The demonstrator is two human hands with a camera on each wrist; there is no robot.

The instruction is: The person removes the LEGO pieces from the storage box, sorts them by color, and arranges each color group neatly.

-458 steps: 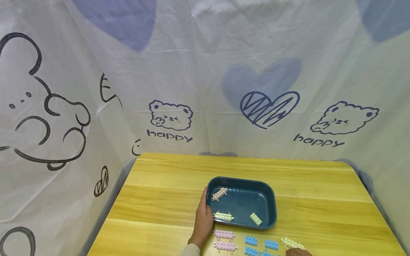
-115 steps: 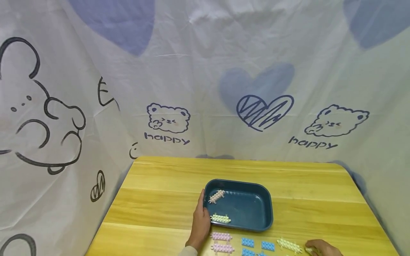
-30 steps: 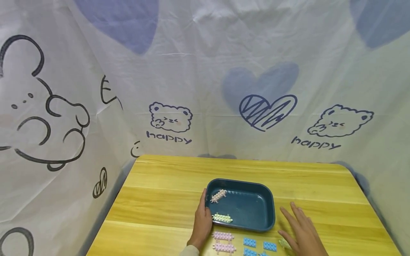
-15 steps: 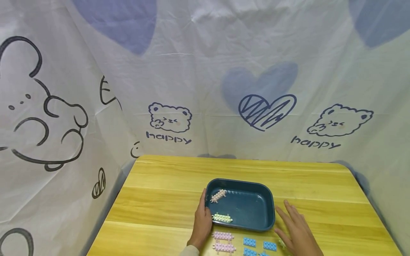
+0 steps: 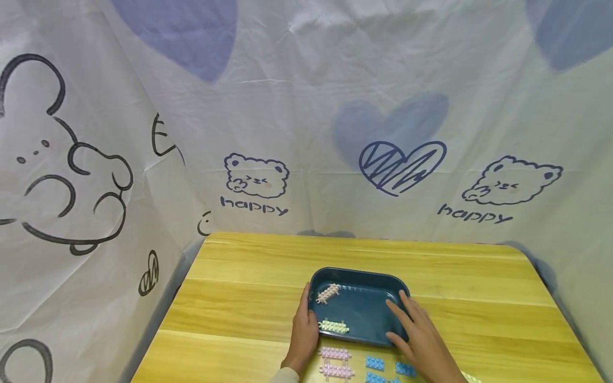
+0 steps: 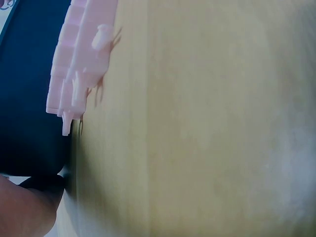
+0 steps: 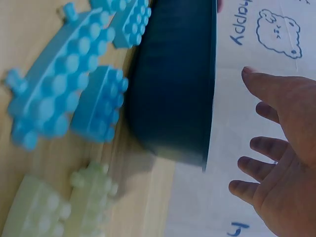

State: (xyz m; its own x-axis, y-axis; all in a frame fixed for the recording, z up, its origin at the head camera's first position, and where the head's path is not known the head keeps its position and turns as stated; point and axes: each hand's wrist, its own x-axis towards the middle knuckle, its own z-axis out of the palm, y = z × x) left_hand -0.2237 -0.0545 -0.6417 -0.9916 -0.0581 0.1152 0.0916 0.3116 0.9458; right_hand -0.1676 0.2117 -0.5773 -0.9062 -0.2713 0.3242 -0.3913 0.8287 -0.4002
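My left hand (image 5: 304, 332) lies along the left side of a dark teal tray (image 5: 364, 306), its fingers straight against the outer wall; in the left wrist view only part of that hand (image 6: 24, 210) shows by the tray's corner. Above the tray's right end hovers my right hand (image 5: 421, 335), fingers spread and holding nothing; the right wrist view shows its palm (image 7: 291, 158) apart from the tray wall (image 7: 173, 89). Inside the tray are a peach building-block strip (image 5: 328, 293) and a light green one (image 5: 333, 326).
In front of the tray lie two pink block strips (image 5: 336, 370) and several blue blocks (image 5: 374, 363). Pale green blocks (image 7: 37, 210) sit farther right, partly cut off in the head view. Printed cloth (image 5: 306, 117) hangs behind and left of the wooden table (image 5: 230, 298).
My right hand has moved left and up from beside the tray to over its right end. A light green block seen in the tray 15 seconds ago is out of it. The left hand stays put.
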